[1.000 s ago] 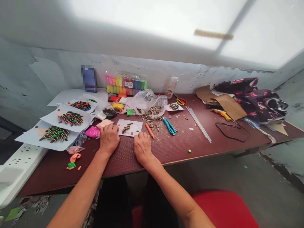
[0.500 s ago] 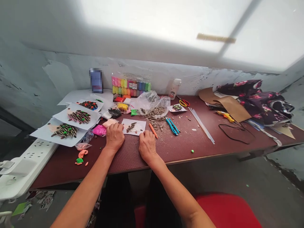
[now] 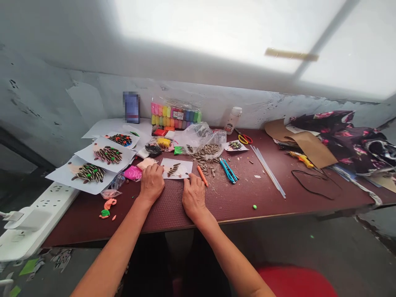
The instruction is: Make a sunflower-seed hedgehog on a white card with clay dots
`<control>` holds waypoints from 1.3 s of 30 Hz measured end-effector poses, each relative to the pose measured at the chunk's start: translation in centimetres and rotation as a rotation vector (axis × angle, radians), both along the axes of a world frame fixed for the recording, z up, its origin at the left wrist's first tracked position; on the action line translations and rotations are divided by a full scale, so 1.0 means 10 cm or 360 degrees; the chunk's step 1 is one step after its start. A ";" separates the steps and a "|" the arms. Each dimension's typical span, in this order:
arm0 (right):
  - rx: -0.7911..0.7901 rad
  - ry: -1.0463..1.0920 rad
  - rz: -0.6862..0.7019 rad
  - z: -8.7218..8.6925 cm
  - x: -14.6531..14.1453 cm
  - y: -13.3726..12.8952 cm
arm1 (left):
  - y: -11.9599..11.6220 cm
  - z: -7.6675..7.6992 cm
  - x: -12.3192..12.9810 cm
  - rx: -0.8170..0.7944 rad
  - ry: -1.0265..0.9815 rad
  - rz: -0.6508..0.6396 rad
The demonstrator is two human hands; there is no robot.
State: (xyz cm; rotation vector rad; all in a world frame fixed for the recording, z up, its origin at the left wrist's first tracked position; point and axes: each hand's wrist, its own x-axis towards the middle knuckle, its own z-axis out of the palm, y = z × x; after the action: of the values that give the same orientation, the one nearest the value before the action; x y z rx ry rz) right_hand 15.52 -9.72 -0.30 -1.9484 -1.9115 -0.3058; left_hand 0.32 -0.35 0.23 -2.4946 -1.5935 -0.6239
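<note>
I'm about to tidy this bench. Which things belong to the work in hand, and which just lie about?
Seemingly in use:
small white rectangular card, between left hand and right hand
loose striped seeds
pale peach clay

Probably just lying about:
crumpled dark floral cloth
brown paper
white-capped bottle

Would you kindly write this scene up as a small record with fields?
left hand: left hand, by the small card's left edge
right hand: right hand, near its lower right corner
on card: dark striped seeds in slanting rows
right of card: orange stick, blue cutter
beyond: loose seed heap, partly under clear plastic
far left: seed-covered pictures on white sheets
grip: unclear, fingertips partly hidden
</note>
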 end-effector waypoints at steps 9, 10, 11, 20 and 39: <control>0.0006 0.0097 -0.0003 -0.03 -0.01 -0.01 | 0.00 0.00 -0.01 0.0017 -0.0035 0.0004; -0.0001 0.0116 -0.0009 -0.03 0.00 -0.01 | 0.00 0.00 -0.02 0.0019 -0.0048 0.0004; -0.0010 0.0136 -0.0015 -0.03 0.00 -0.01 | 0.00 0.00 -0.02 0.0022 -0.0058 0.0007; -0.0153 0.0342 -0.0048 -0.01 0.00 -0.03 | -0.02 -0.01 -0.03 0.0045 -0.0068 0.0048; -0.0640 -0.0146 -0.0215 0.51 0.67 0.92 | -0.06 0.06 -0.03 -0.0078 -0.0087 -0.0043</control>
State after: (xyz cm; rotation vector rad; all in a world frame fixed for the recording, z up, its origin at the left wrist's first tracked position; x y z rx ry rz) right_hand 22.21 -0.49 4.84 -2.3637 -2.0249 -0.0476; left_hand 0.02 -0.93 0.80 -2.5594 -1.6159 -0.6701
